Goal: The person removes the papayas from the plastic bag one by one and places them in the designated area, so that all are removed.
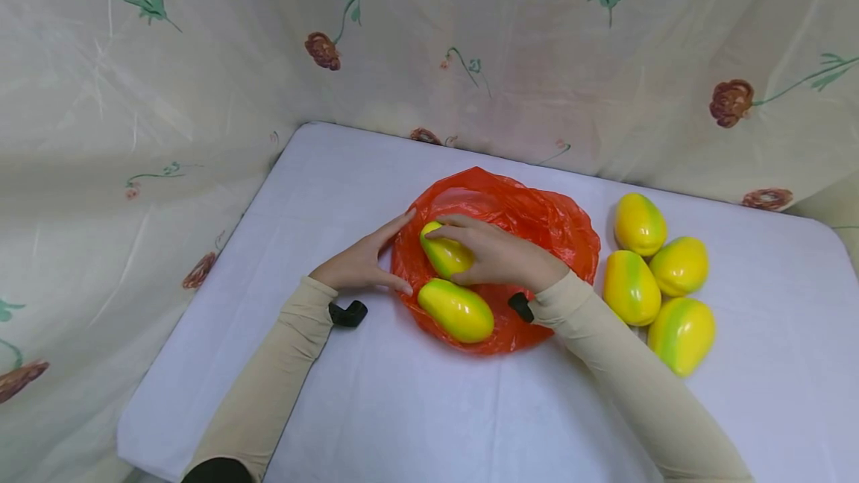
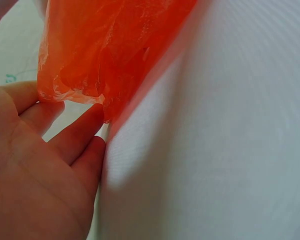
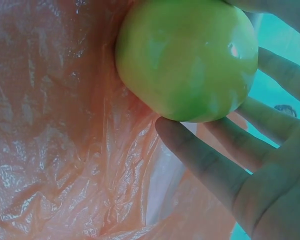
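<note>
A crumpled red plastic bag lies on the table, with two glossy yellow-green mangoes at its left part. My right hand grips the farther mango, fingers over its far side and thumb at its near side. In the right wrist view, that mango sits among the spread fingers, against the bag. Just nearer lies the second mango, apart from my palm. My left hand is at the bag's left edge, thumb and fingers spread. Its fingertips touch the bag's rim in the left wrist view.
Several more yellow-green mangoes stand grouped on the table to the right of the bag, beside the right forearm. A white cloth covers the table. Behind and to the left hangs a flower-patterned curtain.
</note>
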`<act>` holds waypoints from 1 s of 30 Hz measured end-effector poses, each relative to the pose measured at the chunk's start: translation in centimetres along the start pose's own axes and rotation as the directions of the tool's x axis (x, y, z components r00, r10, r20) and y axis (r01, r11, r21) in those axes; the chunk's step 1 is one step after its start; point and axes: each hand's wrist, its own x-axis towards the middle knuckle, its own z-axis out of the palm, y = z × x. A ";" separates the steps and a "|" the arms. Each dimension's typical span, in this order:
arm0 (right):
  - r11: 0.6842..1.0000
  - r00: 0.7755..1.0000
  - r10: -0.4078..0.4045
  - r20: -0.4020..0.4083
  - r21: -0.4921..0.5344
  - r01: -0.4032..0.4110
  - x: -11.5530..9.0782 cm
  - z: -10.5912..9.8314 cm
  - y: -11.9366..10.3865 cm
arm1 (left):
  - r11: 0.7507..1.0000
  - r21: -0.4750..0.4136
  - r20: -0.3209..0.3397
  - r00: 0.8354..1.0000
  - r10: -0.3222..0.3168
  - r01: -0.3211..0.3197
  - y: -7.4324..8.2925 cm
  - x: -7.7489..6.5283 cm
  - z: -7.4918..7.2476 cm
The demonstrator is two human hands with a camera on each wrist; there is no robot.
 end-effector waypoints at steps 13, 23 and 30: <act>1.000 0.999 -0.007 -0.037 0.021 0.008 -0.7 0.1 0.0 | 1.000 -0.013 0.003 1.000 0.002 -0.002 -0.1 0.0 0.1; 0.998 0.997 0.015 -0.072 0.062 -0.010 -1.8 -0.3 0.2 | 1.000 -0.015 0.003 1.000 0.007 -0.007 -0.2 0.1 0.0; 0.997 0.995 0.029 -0.093 0.071 -0.023 -3.0 -0.9 0.2 | 1.000 -0.017 0.000 1.000 0.007 -0.007 -0.3 0.1 0.0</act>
